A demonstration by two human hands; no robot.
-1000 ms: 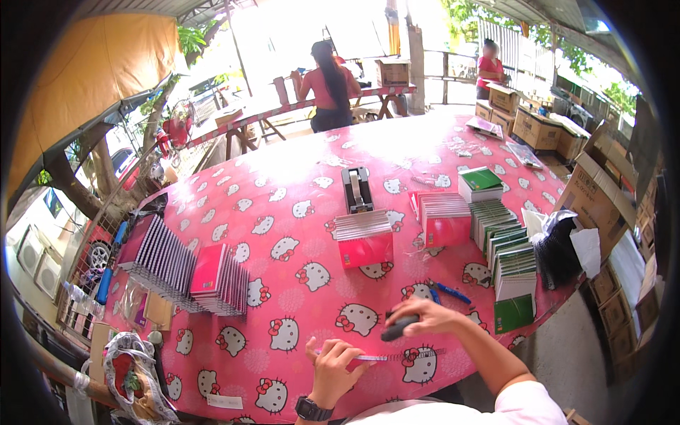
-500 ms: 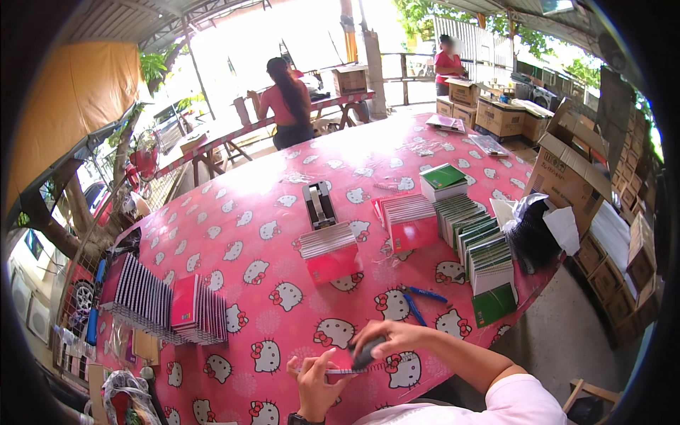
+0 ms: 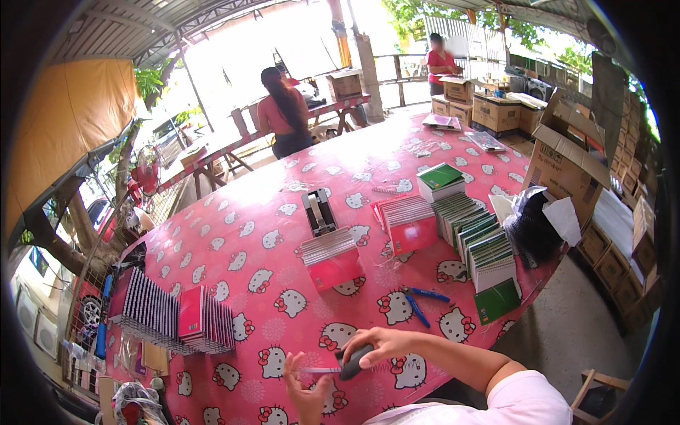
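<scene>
Near the table's front edge, my left hand has its thumb and fingers around one end of a thin notebook, seen edge-on. My right hand is closed on a dark, rounded hand tool pressed against the notebook's edge; its exact kind is not clear. A thin wire coil trails out from the tool to the right. Beyond my hands stands a row of red notebooks. Two blue pen-like tools lie to the right of it.
Green notebooks and more red ones stand in rows at right. Spiral-bound stacks fill the left side. Behind the middle row sits a black tape dispenser. An open carton stands at the right edge. Two people work farther back.
My right hand and the dark tool have shifted slightly left along the notebook, with more coil showing to the right. My left fingers have spread a little. The view has tilted slightly.
</scene>
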